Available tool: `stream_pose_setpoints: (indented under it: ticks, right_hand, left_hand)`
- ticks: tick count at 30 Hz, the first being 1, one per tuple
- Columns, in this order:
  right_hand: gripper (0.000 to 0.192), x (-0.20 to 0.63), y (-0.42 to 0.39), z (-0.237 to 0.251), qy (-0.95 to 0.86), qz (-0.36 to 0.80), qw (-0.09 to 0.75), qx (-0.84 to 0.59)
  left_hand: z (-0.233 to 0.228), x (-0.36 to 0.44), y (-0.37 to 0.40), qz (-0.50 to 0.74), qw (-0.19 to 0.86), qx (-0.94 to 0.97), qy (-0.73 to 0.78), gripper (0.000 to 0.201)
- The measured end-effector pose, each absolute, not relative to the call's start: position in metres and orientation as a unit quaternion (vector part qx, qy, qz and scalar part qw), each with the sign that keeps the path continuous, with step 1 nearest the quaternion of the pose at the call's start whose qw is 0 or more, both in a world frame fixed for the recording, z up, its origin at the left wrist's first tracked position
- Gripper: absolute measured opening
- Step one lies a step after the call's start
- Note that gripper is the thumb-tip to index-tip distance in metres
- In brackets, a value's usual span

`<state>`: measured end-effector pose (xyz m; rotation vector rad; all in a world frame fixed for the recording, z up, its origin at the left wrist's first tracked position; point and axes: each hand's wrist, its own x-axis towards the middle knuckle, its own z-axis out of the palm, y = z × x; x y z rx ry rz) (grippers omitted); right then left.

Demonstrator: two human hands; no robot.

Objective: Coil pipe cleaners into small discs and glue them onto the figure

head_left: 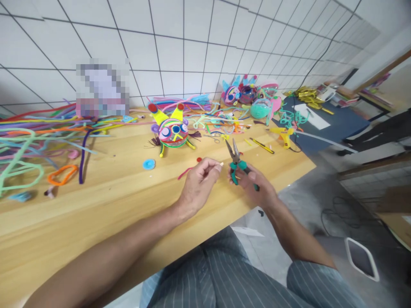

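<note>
Between the thumb and forefinger of my left hand (201,183) is a tiny pale piece (221,164), too small to name. My right hand (257,185) is wrapped round the green and black handles of a pair of needle-nose pliers (236,160), whose jaws point up and are spread apart. A red pipe cleaner (184,173) lies on the table beside my left hand, with a small red disc (199,159) just beyond. Further back stands a colourful creature figure (173,130) with yellow horns and round eyes. A blue coiled disc (149,164) rests to the left.
Many loose pipe cleaners (28,126) cover the table's left side. At the right lie a yellow utility knife (262,145), a yellow glue gun (284,136) and small scissors (215,137). More figures (244,93) stand against the tiled wall. The wooden table (105,188) ends at its front edge near my lap.
</note>
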<state>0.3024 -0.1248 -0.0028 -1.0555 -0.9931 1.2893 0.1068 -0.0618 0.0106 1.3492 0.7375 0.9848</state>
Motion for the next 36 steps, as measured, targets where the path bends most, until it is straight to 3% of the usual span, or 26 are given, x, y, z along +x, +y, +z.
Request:
stream_pose_setpoints:
  ticks: [11,20,29,33,36]
  right_hand:
    - [0.032,0.283,-0.121,-0.011,-0.481,0.538,0.535,-0.439]
    - [0.043,0.286,-0.123,-0.005,-0.565,0.438,0.483,-0.506]
    - [0.027,0.294,-0.123,-0.016,-0.636,0.262,0.426,-0.587]
    - [0.022,0.338,-0.094,-0.018,-0.589,0.16,0.426,-0.668]
    - [0.029,0.389,-0.069,-0.016,-0.559,0.105,0.385,-0.727]
  left_hand:
    - [0.013,0.103,-0.055,0.459,0.568,0.606,0.315,0.017]
    - [0.013,0.101,-0.053,0.427,0.538,0.648,0.328,0.019]
    - [0.008,0.1,-0.051,0.383,0.521,0.687,0.332,0.018]
    - [0.005,0.103,-0.055,0.365,0.558,0.672,0.323,0.023]
    - [0.0,0.106,-0.052,0.367,0.593,0.626,0.348,0.024]
